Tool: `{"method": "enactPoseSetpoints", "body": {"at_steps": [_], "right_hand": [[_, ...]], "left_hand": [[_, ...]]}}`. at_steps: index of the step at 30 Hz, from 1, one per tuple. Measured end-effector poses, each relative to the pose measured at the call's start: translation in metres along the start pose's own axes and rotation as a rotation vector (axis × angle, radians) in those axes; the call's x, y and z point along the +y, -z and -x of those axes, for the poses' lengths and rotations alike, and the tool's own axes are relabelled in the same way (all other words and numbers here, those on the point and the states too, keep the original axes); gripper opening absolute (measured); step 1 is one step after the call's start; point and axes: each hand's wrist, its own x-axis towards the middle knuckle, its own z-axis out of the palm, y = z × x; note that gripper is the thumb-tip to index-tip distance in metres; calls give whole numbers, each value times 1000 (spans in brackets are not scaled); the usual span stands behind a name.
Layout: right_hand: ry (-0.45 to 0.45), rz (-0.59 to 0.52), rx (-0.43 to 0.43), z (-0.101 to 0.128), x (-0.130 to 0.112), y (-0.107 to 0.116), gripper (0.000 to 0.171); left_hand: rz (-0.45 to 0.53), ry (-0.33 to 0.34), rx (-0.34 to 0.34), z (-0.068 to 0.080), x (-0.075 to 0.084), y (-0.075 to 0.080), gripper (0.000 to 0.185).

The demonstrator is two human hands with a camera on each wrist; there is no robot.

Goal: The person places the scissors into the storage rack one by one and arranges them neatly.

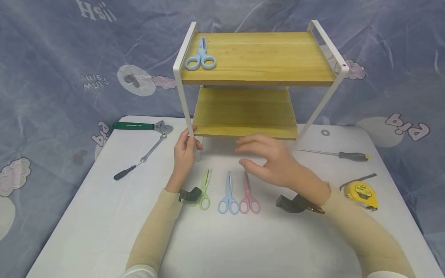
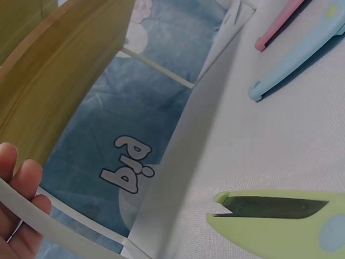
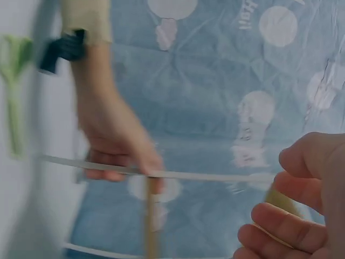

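Observation:
My left hand (image 1: 185, 151) grips the front left leg of a two-tier shelf rack (image 1: 257, 58) with wooden boards and a white metal frame. In the left wrist view its fingers (image 2: 27, 178) curl round the white leg. My right hand (image 1: 272, 160) is in front of the lower board, fingers apart and loosely bent, holding nothing. Light blue scissors (image 1: 201, 56) lie at the left of the top board. Below the hands, green scissors (image 1: 205, 193), a second light blue pair (image 1: 228, 199) and pink scissors (image 1: 248, 199) lie in a row on the table.
At the left of the white table (image 1: 87, 224) lie a green-handled adjustable wrench (image 1: 139, 126), a small spanner (image 1: 154, 148) and a dark-handled screwdriver (image 1: 126, 172). At the right are a washer (image 1: 325, 133), a long screwdriver (image 1: 351, 156) and a yellow tape measure (image 1: 361, 194).

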Motion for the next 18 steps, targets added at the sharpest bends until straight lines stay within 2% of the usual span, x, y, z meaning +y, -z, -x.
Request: {"method": "enactPoseSetpoints", "body": {"at_steps": [5,11,18], "right_hand": [[-88,-25,-33,57,8,-12,21],[-241,-32,-43,114,9,-23,31],[-331,-34,-54,155,2,-32,35]], "left_hand": [[-22,2,-11,0,0,0,34],[-33,-16,-11,0,-1,0,34],[-36,1,-9,0,-1,0,34]]}}
